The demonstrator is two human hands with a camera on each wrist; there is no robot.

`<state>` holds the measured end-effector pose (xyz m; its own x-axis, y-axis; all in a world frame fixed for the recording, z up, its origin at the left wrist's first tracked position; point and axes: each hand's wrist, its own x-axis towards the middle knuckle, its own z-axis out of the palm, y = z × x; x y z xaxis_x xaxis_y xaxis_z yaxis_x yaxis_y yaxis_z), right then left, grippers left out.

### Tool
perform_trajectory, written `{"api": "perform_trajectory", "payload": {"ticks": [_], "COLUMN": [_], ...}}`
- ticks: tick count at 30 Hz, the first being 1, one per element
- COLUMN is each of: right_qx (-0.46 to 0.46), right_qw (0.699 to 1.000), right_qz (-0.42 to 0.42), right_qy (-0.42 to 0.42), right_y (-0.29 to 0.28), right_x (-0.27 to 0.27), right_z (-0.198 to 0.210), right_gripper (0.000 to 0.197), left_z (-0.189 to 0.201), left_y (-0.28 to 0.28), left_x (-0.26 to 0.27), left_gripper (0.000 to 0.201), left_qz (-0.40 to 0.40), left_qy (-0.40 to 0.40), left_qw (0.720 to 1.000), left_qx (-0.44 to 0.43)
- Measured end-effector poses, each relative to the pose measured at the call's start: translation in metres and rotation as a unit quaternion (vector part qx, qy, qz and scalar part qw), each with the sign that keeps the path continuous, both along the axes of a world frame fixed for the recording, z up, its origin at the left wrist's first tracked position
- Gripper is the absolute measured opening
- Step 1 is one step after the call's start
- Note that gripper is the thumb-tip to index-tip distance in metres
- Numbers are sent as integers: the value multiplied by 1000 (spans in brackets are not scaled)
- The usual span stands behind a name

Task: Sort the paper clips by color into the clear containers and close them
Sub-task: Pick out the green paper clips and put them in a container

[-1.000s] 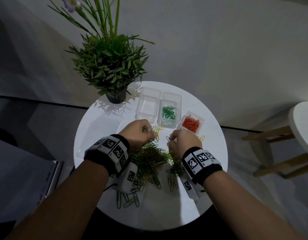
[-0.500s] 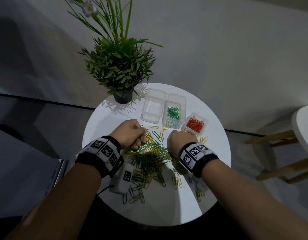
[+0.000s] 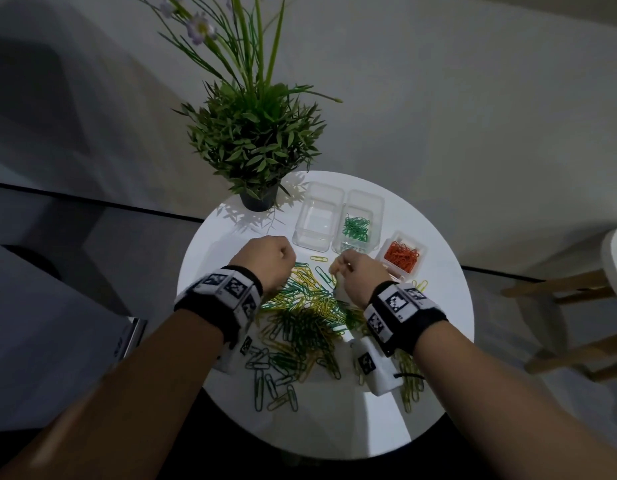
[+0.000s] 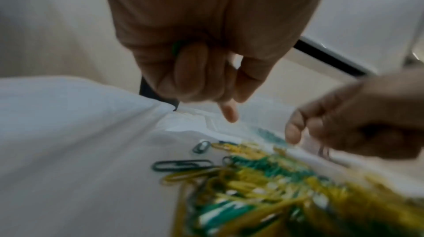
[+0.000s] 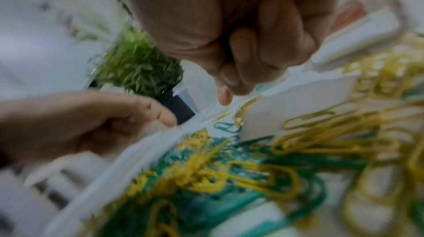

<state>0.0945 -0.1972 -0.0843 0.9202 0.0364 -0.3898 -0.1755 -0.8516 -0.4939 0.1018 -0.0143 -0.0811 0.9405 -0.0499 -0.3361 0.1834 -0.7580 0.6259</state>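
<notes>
The left hand (image 3: pixel 267 261) was at the far edge of the pile (image 3: pixel 310 317) one second ago, close to the containers, with a green clip showing at its fingertips. Now it is more to the left and nearer to the person, over the left edge of the pile, and it is curled into a fist; in the left wrist view a bit of green (image 4: pixel 176 48) shows inside the curled fingers. The right hand (image 3: pixel 357 275) lay low on the pile before. Now it is raised a little and is near the container with green clips (image 3: pixel 360 220), its fingers curled with the fingertips together.
</notes>
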Motion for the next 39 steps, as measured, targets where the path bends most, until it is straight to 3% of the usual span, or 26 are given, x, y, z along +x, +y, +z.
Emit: {"api": "perform_trajectory", "payload": {"ticks": [3,5,9,15,18,22,26,30,39], "right_qx": [-100,-139,-190,-176,-166,-177,-164,-148,-83], "right_qw": [991,984,973,979,981,980,982,983,992], "right_qz": [74,99,124,101,94,93,92,91,81], "right_qy": [-49,-60,-45,20,24,-12,30,61,39], "right_y": [9,14,20,23,19,15,22,21,-4], "right_x": [2,3,9,19,16,10,16,17,-9], "right_z": [-2,-2,-8,-15,-17,-19,-16,-14,13], "right_gripper": [16,17,21,14,14,15,15,16,27], "left_z": [3,2,-1,-6,-5,-8,-9,-10,-5], "left_y": [-8,-12,-16,-17,-6,17,28,28,29], "left_x": [4,8,11,15,11,1,-10,-20,-26], "left_gripper": [21,22,15,15,11,20,26,21,21], "left_qz": [-53,-82,-115,-135,-108,-60,-44,1,48], "left_qy": [-52,-66,-74,-65,-62,-37,-32,12,121], "left_qw": [986,977,967,964,976,995,998,991,961], "left_qx": [147,187,216,219,178,75,-13,-130,-243]}}
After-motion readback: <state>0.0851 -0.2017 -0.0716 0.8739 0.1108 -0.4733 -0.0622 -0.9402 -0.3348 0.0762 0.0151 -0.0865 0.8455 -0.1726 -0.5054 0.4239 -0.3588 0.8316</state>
